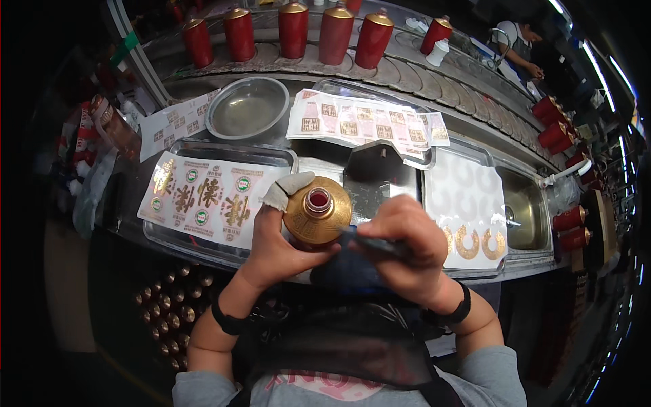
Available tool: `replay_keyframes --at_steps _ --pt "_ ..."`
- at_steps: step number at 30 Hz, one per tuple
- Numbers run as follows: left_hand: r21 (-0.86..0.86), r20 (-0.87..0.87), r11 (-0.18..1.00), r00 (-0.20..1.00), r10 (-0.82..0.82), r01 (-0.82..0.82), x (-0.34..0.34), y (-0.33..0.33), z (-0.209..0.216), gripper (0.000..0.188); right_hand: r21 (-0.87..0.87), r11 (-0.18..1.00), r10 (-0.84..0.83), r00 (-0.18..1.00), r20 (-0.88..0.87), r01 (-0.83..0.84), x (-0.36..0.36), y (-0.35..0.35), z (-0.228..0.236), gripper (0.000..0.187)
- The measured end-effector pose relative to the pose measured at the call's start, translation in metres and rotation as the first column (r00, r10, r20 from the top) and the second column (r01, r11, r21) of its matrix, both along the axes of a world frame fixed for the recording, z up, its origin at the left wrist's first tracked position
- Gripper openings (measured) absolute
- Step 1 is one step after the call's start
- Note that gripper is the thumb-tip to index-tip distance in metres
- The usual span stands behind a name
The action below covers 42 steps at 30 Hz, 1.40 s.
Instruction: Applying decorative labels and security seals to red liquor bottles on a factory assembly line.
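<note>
My left hand (pixel 274 227) is wrapped round a bottle (pixel 313 227) with a gold shoulder and an open, reddish mouth. White coverings sit on some of its fingertips. The bottle is tipped so that its neck faces up toward me, and its body is mostly hidden below. Close to the bottle's right side, my right hand (pixel 407 247) is closed round a thin, dark, flat-edged piece (pixel 380 245), blurred by motion. Its edge reaches the gold shoulder or lies just beside it; I cannot tell which. Under both hands is the metal worktop with a dark plate (pixel 376 173).
Sticker sheets lie on trays at left (pixel 196 197), back (pixel 366 122) and right (pixel 475 197). A round metal basin (pixel 247 108) holds liquid; a sink (pixel 529 210) is at right. Red bottles (pixel 293 34) line a conveyor (pixel 305 68) behind. A co-worker (pixel 519 47) stands at far right.
</note>
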<state>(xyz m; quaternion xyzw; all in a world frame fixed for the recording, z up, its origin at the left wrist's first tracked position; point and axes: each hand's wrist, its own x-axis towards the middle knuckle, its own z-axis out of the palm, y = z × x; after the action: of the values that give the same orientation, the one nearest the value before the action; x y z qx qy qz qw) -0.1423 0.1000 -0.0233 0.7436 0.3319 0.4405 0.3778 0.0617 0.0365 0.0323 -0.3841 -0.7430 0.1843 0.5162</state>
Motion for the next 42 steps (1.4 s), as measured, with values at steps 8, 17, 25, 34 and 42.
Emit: replay_keyframes --at_steps 8,17,25,34,42 --pt "-0.389 0.224 0.819 0.906 -0.36 0.421 -0.013 0.023 -0.005 0.112 -0.497 0.866 -0.194 0.954 -0.23 0.056 0.009 0.019 -0.009 0.02" --pt "-0.358 0.183 0.814 0.889 -0.42 0.458 -0.033 0.033 0.002 0.121 -0.507 0.857 -0.259 0.929 -0.266 0.094 0.014 0.029 -0.01 0.022" --pt "0.011 -0.053 0.999 0.998 -0.032 0.033 -0.012 0.0 0.005 0.091 -0.476 0.876 -0.188 0.961 -0.204 0.071 -0.002 0.039 -0.007 0.021" --pt "-0.256 0.08 0.891 0.926 -0.368 0.376 -0.035 0.02 0.007 0.109 -0.514 0.853 0.005 0.985 -0.17 -0.094 -0.006 0.077 0.004 0.021" --pt "-0.401 0.259 0.811 0.902 -0.345 0.426 -0.032 0.029 -0.007 0.118 -0.612 0.783 0.156 0.988 0.02 -0.112 -0.014 0.128 0.01 0.025"
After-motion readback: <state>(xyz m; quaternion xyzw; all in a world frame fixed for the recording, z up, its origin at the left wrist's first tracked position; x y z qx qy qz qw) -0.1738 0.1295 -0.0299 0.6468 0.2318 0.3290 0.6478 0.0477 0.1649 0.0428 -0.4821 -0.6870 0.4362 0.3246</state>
